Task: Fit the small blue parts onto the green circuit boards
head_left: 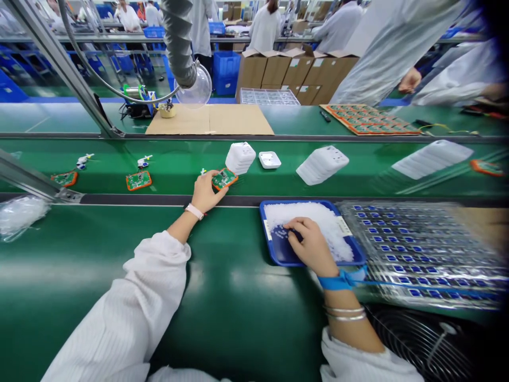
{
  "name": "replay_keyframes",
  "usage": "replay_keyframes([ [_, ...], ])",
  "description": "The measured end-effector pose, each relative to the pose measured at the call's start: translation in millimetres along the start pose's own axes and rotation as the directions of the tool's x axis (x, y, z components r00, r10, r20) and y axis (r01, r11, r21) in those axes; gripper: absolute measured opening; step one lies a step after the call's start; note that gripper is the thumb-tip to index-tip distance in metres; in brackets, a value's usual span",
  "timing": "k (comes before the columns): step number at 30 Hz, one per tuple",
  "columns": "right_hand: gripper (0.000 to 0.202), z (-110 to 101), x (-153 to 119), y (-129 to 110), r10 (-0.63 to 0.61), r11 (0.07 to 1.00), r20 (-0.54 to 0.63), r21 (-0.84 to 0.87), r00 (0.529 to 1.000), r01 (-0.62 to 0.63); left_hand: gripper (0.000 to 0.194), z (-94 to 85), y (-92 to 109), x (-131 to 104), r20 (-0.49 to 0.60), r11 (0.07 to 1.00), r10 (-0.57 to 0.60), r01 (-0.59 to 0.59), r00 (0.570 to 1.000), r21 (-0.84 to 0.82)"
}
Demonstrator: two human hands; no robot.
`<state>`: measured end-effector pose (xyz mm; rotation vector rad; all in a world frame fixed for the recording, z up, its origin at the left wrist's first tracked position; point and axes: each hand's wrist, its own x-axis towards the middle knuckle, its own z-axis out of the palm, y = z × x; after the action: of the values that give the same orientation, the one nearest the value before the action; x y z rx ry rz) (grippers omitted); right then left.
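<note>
My left hand point(205, 192) pinches an orange-edged green circuit board point(224, 179) over the green conveyor belt, just in front of a stack of white plastic housings point(240, 157). My right hand point(308, 241) reaches into a blue tray point(278, 258) of small clear-white pieces. Its thumb and index finger come together over the tray's bare left part, where a few loose pieces lie; whatever is between the fingertips is too small to make out. A single white housing point(270, 159) rests on the belt to the right of the stack.
More boards point(139, 180) lie on the belt at left, white stacks point(322, 165) at right. Clear blister trays with blue parts point(413, 254) stand right of the blue tray, above a black fan point(429, 339). A grey hose point(181, 42) hangs overhead. People work beyond.
</note>
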<state>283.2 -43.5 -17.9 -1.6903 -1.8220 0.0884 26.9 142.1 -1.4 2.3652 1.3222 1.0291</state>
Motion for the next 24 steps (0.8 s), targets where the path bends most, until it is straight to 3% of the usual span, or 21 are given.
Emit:
replay_keyframes([
  [6, 0.020, 4.1, -0.7, 2.7, -0.019, 0.998, 0.022, -0.054, 1.000, 0.020, 0.049, -24.7, 21.5, -58.3, 0.197, 0.991, 0.105, -0.086, 0.975, -0.106],
  [14, 0.021, 4.2, 0.1, 3.1, -0.016, 0.998, 0.027, -0.066, 1.000, 0.017, 0.058, -43.7, 28.2, -102.5, 0.499, 0.959, 0.278, -0.205, 0.820, -0.197],
  [17, 0.022, 4.9, 0.1, 3.5, -0.024, 0.997, 0.062, -0.071, 0.998, 0.029, 0.061, -48.8, 30.1, -112.0, 0.543, 0.951, 0.307, -0.226, 0.781, -0.212],
  [24, 0.019, 4.8, -0.1, 4.2, -0.034, 0.999, 0.043, -0.029, 0.998, 0.035, 0.064, -56.8, 32.9, -125.5, 0.557, 0.944, 0.328, -0.248, 0.763, -0.217],
])
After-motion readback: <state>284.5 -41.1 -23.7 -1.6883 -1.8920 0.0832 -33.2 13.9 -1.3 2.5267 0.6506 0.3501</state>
